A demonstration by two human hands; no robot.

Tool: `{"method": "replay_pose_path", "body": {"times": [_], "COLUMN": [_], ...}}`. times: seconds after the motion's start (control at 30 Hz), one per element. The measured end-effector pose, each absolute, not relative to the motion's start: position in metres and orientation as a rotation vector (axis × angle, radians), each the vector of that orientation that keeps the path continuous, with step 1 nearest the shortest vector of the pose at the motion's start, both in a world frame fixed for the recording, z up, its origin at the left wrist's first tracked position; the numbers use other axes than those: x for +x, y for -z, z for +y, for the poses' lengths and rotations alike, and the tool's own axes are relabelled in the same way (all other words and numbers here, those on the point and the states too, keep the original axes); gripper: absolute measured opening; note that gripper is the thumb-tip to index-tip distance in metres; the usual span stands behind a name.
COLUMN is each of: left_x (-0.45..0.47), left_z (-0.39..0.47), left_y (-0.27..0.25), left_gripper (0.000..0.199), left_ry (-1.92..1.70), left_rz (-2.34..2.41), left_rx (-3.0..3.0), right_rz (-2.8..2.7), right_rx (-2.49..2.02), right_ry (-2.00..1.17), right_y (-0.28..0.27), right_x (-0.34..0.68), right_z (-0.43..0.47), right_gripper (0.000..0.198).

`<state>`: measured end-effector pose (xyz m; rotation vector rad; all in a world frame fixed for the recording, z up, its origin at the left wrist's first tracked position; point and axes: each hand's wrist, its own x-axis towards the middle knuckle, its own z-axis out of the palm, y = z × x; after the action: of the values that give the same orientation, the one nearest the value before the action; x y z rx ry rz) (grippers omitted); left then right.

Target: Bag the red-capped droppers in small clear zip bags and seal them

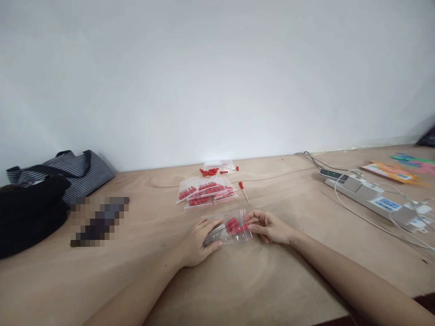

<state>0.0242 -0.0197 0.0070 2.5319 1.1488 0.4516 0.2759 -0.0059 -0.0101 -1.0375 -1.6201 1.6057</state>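
Note:
A clear zip bag [220,234] lies on the table between my hands, holding several droppers with red bulbs [233,225] gathered near its right end. My left hand [200,242] is closed over the bag's left part, thumb in front and fingers behind. At the bag's mouth on the right, my right hand [267,226] pinches a dropper by its red bulb [243,228]; its fingertips touch the bag's edge. Just beyond the bag, a single dropper [244,192] rests on the table. Filled zip bags [204,192] of red-bulbed droppers lie overlapped farther back.
Loose red bulbs [209,172] and a clear bag [219,164] lie near the wall. Power strips [377,199] with cables stand on the right, colourful items [397,171] behind them. A striped bag [81,174], a black bag [32,213] and a blurred dark object [100,222] are left.

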Motion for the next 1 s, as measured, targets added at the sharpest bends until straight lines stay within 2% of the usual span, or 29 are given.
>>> {"method": "replay_pose_path", "body": {"times": [0.27, 0.43, 0.6, 0.8, 0.87, 1.0], "left_x": [0.024, 0.021, 0.021, 0.024, 0.024, 0.024], "left_z": [-0.019, -0.017, -0.017, -0.017, -0.016, -0.016], "left_y": [-0.008, -0.003, -0.003, -0.004, -0.003, -0.003], "left_gripper": [0.049, 0.052, 0.051, 0.046, 0.045, 0.045], "left_ry": [-0.419, -0.338, -0.382, -0.411, -0.419, -0.438], "left_rz": [1.151, 1.208, 1.17, 1.14, 1.133, 1.125], "left_rx": [2.521, 2.504, 2.523, 2.534, 2.534, 2.53], "right_rz": [-1.72, -1.686, -1.857, -1.954, -1.947, -1.962], "right_rx": [-1.092, -1.124, -1.054, -1.07, -1.121, -1.174], "right_ry": [-1.605, -1.433, -1.116, -1.043, -1.063, -1.34], "right_y": [0.01, 0.018, 0.023, 0.02, 0.019, 0.015], "right_x": [0.27, 0.259, 0.26, 0.257, 0.256, 0.265], "right_z": [-0.003, 0.001, 0.0, -0.002, 0.001, 0.018], "right_gripper": [0.035, 0.033, 0.026, 0.028, 0.031, 0.031]}}
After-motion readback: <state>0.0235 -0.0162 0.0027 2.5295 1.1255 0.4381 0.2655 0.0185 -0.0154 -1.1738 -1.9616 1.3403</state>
